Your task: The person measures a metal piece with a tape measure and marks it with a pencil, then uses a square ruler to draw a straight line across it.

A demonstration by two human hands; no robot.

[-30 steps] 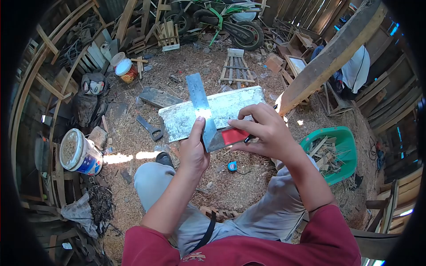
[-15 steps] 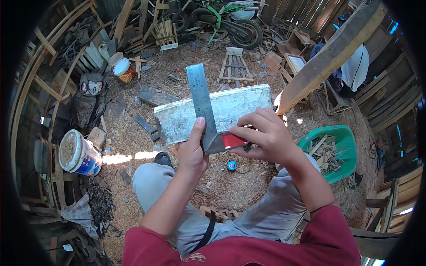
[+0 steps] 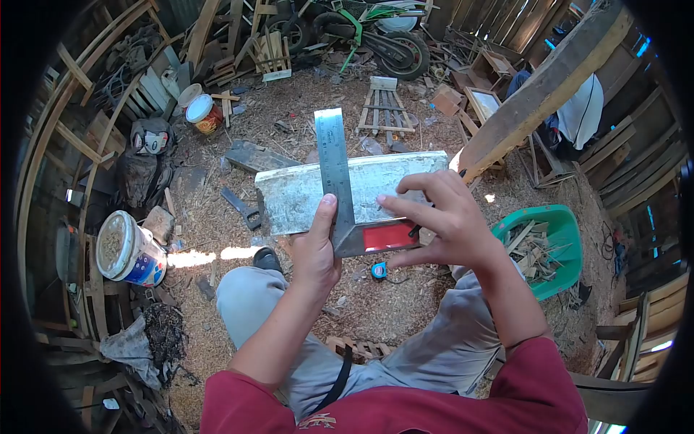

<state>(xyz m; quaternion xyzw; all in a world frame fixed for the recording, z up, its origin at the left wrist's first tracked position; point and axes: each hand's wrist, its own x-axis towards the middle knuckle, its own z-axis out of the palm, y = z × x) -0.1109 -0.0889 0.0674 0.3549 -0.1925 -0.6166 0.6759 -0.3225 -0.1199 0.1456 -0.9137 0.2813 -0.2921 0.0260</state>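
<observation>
My left hand (image 3: 315, 242) grips a weathered, white-painted board (image 3: 293, 199) at its near edge. Its thumb presses a try square (image 3: 335, 170) onto the face. The steel blade with ruler marks lies across the board and past its far edge, while the stock with a red inset (image 3: 390, 236) lies along the near edge. Over the right half of the board is my right hand (image 3: 448, 220), its thumb and index finger spread apart near the stock. A thin dark pen-like thing (image 3: 414, 231) is tucked among its fingers, mostly hidden by the hand.
A blue tape measure (image 3: 378, 270) lies on the shavings-covered floor between my knees. A handsaw (image 3: 241, 207) is left of the board. To the right stand a green tub (image 3: 571, 249) of wood scraps and a slanting wooden post (image 3: 535, 98). A paint bucket (image 3: 134, 249) stands left.
My right thumb and fingers have come off the square's stock and spread, uncovering more of its red inset. The board and square have shifted slightly right and toward me.
</observation>
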